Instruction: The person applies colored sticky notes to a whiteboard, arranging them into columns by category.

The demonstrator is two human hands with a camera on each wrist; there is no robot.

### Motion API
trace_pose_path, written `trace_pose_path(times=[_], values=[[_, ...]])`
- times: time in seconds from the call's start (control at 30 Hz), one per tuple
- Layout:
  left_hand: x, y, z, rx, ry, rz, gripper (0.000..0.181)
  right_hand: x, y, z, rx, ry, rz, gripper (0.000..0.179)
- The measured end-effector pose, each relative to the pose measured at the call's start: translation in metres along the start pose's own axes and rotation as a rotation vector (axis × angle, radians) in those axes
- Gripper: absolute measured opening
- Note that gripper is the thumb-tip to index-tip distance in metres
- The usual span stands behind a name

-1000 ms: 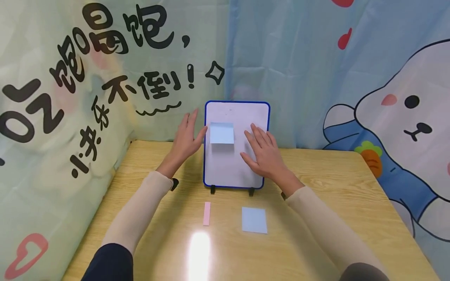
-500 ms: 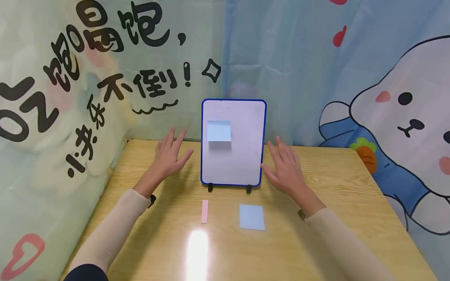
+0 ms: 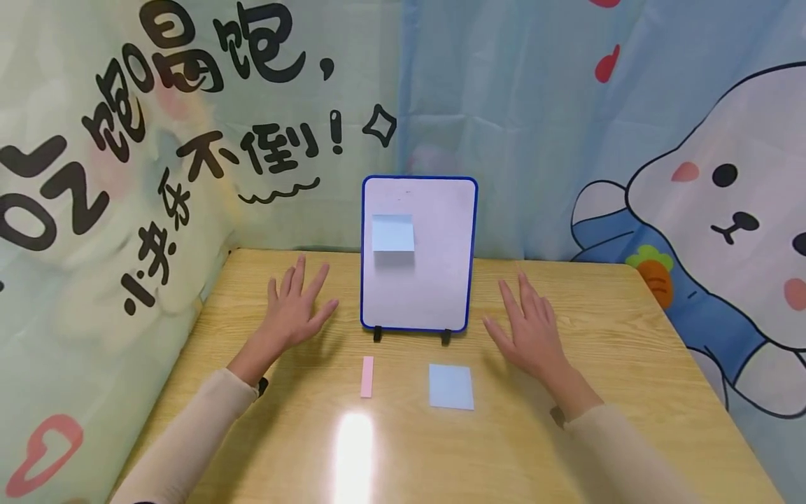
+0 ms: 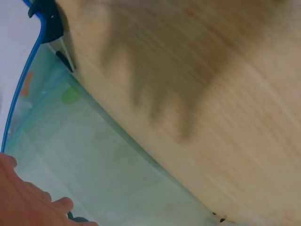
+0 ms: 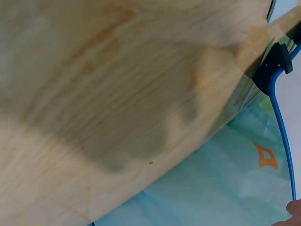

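A small whiteboard (image 3: 434, 280) with a blue rim stands upright on black feet at the back of the table. Stuck to its upper left part is a light blue sticky note (image 3: 393, 233), its lower edge lifted off and casting a shadow. To the left of the board my left hand (image 3: 292, 311) hovers with fingers spread, holding nothing. On the other side my right hand (image 3: 529, 332) is held over the table, fingers extended and likewise bare. In front of the board lie a narrow pink paper strip (image 3: 366, 377) and a second light blue sticky note (image 3: 450, 387).
The wooden table (image 3: 403, 448) reaches back to a printed cloth backdrop (image 3: 504, 140) with black lettering and a cartoon animal. Each wrist view shows a hand's shadow on the tabletop and the board's blue rim with a black foot (image 4: 47, 19).
Both hands have drawn away from the whiteboard, outward and toward me; the right hand was in front of its right side. The note on the board and the papers on the table stay put.
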State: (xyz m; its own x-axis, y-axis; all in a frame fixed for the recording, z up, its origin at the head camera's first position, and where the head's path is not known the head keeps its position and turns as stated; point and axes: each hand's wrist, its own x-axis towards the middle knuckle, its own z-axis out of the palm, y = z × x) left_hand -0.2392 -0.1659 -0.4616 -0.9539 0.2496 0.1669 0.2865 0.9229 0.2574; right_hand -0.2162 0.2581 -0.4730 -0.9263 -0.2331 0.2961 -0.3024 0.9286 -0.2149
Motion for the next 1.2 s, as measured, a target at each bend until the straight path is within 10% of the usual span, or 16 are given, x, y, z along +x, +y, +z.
trace_pose_path(times=[1.2], values=[[-0.036, 0.009, 0.024, 0.019, -0.106, 0.057, 0.069, -0.033, -0.014, 0.011, 0.004, -0.157, -0.056, 0.072]])
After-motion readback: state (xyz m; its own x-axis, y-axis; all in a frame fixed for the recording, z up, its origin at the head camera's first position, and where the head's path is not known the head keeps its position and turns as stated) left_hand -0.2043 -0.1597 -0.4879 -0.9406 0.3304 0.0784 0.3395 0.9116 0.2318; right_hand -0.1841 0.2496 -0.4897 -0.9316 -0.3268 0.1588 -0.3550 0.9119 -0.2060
